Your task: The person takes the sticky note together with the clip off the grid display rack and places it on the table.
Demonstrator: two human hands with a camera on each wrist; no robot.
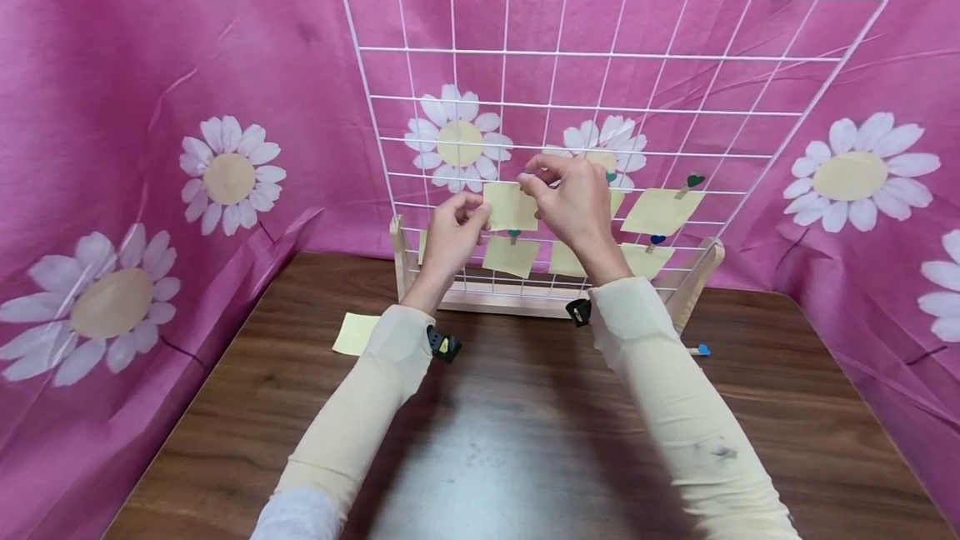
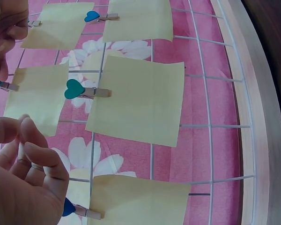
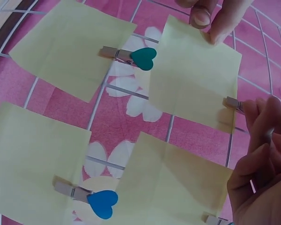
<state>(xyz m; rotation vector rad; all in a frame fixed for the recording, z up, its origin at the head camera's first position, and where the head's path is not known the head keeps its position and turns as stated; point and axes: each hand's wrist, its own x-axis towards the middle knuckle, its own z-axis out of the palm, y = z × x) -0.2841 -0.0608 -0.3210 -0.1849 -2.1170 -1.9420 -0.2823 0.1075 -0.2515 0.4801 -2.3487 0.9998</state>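
A pale yellow paper note point(image 1: 510, 207) lies against the white wire grid panel point(image 1: 506, 50). My left hand point(image 1: 452, 232) pinches its left edge between thumb and fingers. At the note's top edge, my right hand point(image 1: 573, 202) pinches a small wooden clothespin point(image 3: 234, 104) that sits over the paper; its blue heart shows only partly in the left wrist view. Just below hangs another note point(image 1: 512, 257), held by a clothespin with a green heart point(image 2: 75, 89). More notes hang alongside, such as the one at the right point(image 1: 663, 211) under a dark green heart clothespin point(image 1: 695, 180).
Wooden feet point(image 1: 693, 286) hold the grid upright on a brown table point(image 1: 480, 440). A loose yellow note point(image 1: 356, 333) lies on the table at left. A blue-topped clothespin point(image 1: 701, 350) lies at right. Pink flowered cloth point(image 1: 315, 107) hangs behind the grid.
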